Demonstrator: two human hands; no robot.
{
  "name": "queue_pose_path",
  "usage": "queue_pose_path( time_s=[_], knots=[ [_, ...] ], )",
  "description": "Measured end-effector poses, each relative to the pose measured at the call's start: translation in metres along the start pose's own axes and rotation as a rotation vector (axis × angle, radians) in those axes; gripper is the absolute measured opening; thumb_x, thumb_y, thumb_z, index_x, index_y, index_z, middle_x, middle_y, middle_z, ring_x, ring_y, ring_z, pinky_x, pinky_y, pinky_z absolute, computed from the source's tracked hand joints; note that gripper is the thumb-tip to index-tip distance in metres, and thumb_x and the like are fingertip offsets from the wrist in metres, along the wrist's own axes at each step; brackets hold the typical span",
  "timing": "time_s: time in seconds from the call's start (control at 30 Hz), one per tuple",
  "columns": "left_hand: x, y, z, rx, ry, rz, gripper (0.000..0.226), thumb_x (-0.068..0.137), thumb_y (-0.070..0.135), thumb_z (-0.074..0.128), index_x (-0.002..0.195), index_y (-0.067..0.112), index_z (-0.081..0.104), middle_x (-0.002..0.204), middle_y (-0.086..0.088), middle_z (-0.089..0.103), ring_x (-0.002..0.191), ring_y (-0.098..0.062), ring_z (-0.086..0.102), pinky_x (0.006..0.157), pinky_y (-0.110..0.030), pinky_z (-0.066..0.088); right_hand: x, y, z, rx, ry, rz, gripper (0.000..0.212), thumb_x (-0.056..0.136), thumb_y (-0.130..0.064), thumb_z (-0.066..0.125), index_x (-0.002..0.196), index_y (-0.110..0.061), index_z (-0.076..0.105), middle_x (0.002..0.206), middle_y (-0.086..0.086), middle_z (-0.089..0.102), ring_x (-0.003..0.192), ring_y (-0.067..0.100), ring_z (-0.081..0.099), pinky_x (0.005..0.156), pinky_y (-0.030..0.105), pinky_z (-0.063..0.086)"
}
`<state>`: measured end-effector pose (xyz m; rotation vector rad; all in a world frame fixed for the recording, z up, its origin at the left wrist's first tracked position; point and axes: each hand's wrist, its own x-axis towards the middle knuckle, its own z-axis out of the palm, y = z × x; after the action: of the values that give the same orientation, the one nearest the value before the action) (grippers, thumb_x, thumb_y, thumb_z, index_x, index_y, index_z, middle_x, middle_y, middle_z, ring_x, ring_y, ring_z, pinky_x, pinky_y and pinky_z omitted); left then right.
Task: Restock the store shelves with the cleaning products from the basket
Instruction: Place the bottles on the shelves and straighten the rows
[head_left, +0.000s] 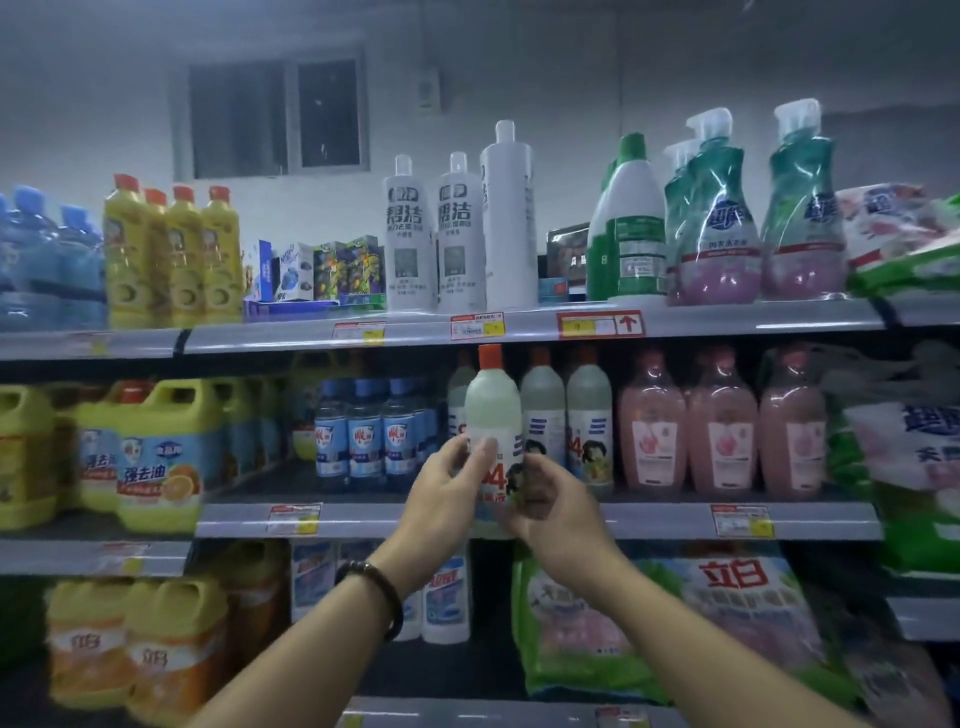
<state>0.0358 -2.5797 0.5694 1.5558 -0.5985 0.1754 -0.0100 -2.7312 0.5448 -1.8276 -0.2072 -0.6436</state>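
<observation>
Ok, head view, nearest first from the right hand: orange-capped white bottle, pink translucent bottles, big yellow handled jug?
1. orange-capped white bottle: gripped by right hand.
2. pink translucent bottles: same shelf, rightward.
3. big yellow handled jug: far left.

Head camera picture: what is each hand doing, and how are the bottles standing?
orange-capped bottle: upright, capped, held by both hands.
left hand: grips the bottle's left side.
right hand: grips its right side.
pink bottles: upright on the middle shelf.
tall white bottle: upright on the top shelf.
</observation>
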Motion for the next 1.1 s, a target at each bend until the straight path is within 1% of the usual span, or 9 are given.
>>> queue_pose_path(
  time_s=[0.07,0.17,0.27,0.4,0.5,0.67,0.87,0.97,1.1],
  knots=[
    [0.008,-0.011,0.006,0.140,0.092,0.115,0.047,0.093,0.050,0.081,0.132,0.029,0.066,0.115,0.007,0.078,0.106,-0.012,0.076,0.092,-0.038,0.066,0.009,0.003,0.006,-0.004,0.030,-0.024,0.051,0.091,-0.013,0.085,0.132,-0.037,0.067,0.120,-0.015,0.079,0.112,0.005,0.075,0.100,0.039,0.063],
    [0.025,-0.015,0.012,0.131,0.208,0.188,0.059,0.082,0.037,0.094,0.130,0.028,0.061,0.116,0.008,0.076,0.104,-0.007,0.076,0.087,-0.032,0.067,0.023,0.003,0.012,-0.054,0.138,-0.069,0.047,0.091,-0.016,0.086,0.129,-0.037,0.068,0.114,-0.016,0.080,0.106,0.001,0.076,0.094,0.035,0.066],
    [0.044,-0.013,0.011,0.031,0.180,0.157,0.053,0.088,0.023,0.091,0.131,0.026,0.059,0.117,0.001,0.078,0.101,-0.011,0.079,0.086,-0.039,0.069,0.031,0.000,0.014,-0.153,0.216,-0.080,0.045,0.092,-0.031,0.084,0.131,-0.043,0.064,0.113,-0.019,0.078,0.105,-0.003,0.073,0.092,0.029,0.065],
    [0.061,-0.022,0.004,-0.060,0.089,0.124,0.050,0.097,0.006,0.079,0.136,0.025,0.056,0.117,-0.001,0.075,0.093,-0.004,0.079,0.071,-0.026,0.067,0.038,-0.002,0.018,-0.291,0.181,-0.100,0.060,0.095,-0.031,0.079,0.150,-0.039,0.055,0.132,-0.014,0.068,0.122,0.008,0.066,0.104,0.036,0.060],
    [0.073,-0.034,-0.001,-0.071,0.051,0.097,0.047,0.100,0.007,0.075,0.138,0.027,0.056,0.123,-0.004,0.075,0.098,-0.010,0.080,0.074,-0.029,0.067,0.047,0.002,0.020,-0.332,0.145,-0.049,0.071,0.096,-0.022,0.076,0.160,-0.031,0.046,0.144,-0.008,0.060,0.133,0.013,0.059,0.113,0.033,0.053],
    [0.090,-0.043,-0.003,0.091,0.006,0.080,0.044,0.102,0.010,0.073,0.138,0.030,0.058,0.125,0.006,0.075,0.116,-0.015,0.073,0.086,-0.026,0.063,0.054,0.013,0.025,-0.352,0.125,0.008,0.069,0.094,-0.019,0.075,0.156,-0.035,0.049,0.136,-0.007,0.060,0.128,0.015,0.062,0.103,0.026,0.055],
    [0.100,-0.042,-0.002,0.164,-0.080,0.053,0.035,0.106,0.006,0.065,0.138,0.019,0.061,0.116,0.010,0.074,0.104,-0.003,0.070,0.072,-0.009,0.059,0.050,0.017,0.024,-0.490,0.138,0.046,0.082,0.095,-0.020,0.072,0.167,-0.029,0.033,0.156,-0.003,0.042,0.146,0.022,0.045,0.120,0.031,0.043],
    [0.100,-0.037,-0.001,0.221,-0.084,0.046,0.035,0.108,0.011,0.064,0.141,0.020,0.058,0.121,0.005,0.073,0.107,-0.007,0.071,0.077,-0.012,0.058,0.046,0.020,0.029,-0.543,0.118,0.021,0.087,0.093,-0.018,0.071,0.169,-0.029,0.029,0.158,-0.002,0.037,0.151,0.024,0.038,0.126,0.036,0.038],
    [0.096,-0.033,0.001,0.241,-0.098,0.007,0.038,0.109,0.019,0.063,0.146,0.023,0.054,0.129,0.001,0.074,0.111,-0.015,0.073,0.090,-0.033,0.063,0.043,0.020,0.028,-0.531,0.108,0.032,0.090,0.096,-0.017,0.071,0.171,-0.027,0.023,0.167,0.000,0.027,0.160,0.023,0.025,0.126,0.028,0.023]
  ],
)
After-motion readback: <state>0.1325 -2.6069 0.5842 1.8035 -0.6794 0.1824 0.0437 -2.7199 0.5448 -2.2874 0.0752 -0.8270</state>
